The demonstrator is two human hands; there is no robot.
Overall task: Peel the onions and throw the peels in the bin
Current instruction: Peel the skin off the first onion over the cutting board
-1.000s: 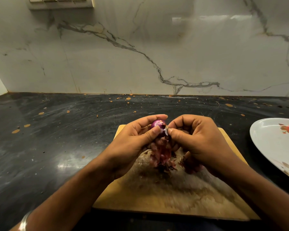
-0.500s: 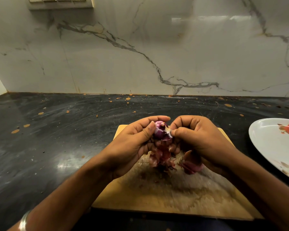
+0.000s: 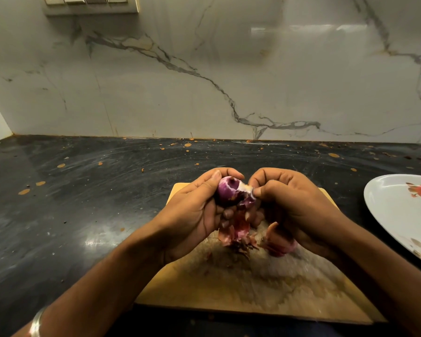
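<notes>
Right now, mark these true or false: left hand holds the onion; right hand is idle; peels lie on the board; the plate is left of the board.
1. The left hand holds the onion. True.
2. The right hand is idle. False: it pinches a strip of peel.
3. Loose peels lie on the cutting board. True.
4. The plate is left of the board. False: right.

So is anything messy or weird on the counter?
Yes. Orange-brown specks are scattered over the dark counter, like dried splashes or bits of skin. Loose onion peels are piled on the cutting board under the hands, not in a bin, and the white plate has red smears.
</notes>
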